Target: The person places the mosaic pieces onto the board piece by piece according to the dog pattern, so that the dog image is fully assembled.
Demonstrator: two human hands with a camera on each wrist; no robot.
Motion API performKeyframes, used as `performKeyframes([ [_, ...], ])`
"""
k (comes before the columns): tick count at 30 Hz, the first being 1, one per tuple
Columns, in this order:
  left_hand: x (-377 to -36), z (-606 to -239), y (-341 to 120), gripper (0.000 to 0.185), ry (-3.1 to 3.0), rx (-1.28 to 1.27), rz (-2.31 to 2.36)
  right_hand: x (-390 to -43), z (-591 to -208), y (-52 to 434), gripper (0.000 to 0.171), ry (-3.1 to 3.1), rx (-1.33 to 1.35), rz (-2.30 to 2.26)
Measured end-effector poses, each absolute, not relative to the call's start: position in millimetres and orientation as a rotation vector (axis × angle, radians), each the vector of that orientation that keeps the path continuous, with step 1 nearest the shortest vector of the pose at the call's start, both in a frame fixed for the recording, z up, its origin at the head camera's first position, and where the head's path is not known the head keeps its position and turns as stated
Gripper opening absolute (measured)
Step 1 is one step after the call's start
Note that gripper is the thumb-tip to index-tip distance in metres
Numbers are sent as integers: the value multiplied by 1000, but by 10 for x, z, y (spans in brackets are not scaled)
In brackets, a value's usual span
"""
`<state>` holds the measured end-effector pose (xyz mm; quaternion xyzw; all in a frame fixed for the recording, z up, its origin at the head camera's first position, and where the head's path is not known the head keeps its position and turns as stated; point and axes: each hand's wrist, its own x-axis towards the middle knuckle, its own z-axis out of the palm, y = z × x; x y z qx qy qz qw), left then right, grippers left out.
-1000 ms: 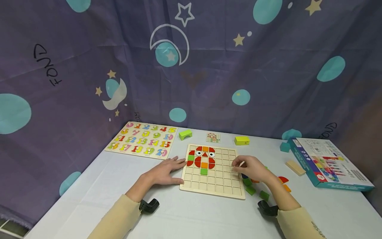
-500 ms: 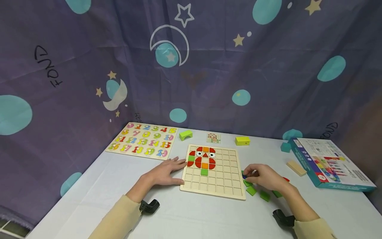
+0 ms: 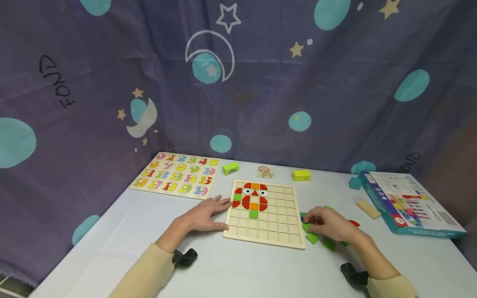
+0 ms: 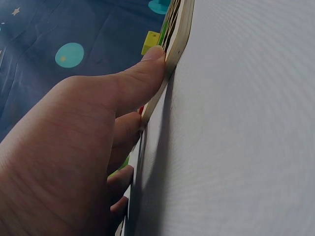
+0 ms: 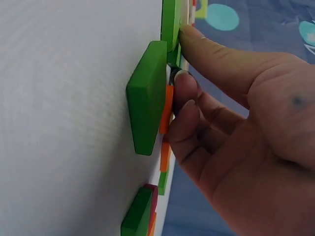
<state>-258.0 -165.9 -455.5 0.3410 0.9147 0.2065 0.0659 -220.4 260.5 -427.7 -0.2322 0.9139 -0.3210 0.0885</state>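
Observation:
A wooden grid board (image 3: pixel 275 231) lies on the table, with red, orange and green pieces set on its upper left like an owl. My left hand (image 3: pixel 204 213) rests at its left edge, fingers spread; in the left wrist view the thumb (image 4: pixel 142 73) touches the board's rim. To the right of the board, my right hand (image 3: pixel 329 223) is low among loose pieces, fingers bent. In the right wrist view its thumb tip and forefinger are right at a green block (image 5: pixel 170 24); I cannot tell whether they pinch it. A green diamond-shaped block (image 5: pixel 147 98) lies nearer the camera.
A number puzzle board (image 3: pixel 175 174) stands at the back left. Behind the grid board are a green arch block (image 3: pixel 230 168), a pattern card (image 3: pixel 265 171) and a yellow block (image 3: pixel 301 175). At right lie a wooden plank (image 3: pixel 368 209), a teal block (image 3: pixel 355 183) and a box (image 3: pixel 413 203).
My right hand has moved right and toward me, from over the board's right edge to the loose pieces, then shifted slightly among them. My left hand has stayed at the board.

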Motion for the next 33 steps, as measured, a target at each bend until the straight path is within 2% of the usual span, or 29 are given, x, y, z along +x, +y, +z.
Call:
performKeyframes([
  [14, -2586, -4559, -1666, 80, 2760, 1029, 620, -2181, -4268, 2561, 17, 2732, -632, -958],
  [33, -2592, -4574, -1675, 81, 2767, 1040, 597, -2199, -4204, 2508, 9, 2763, -489, -1037],
])
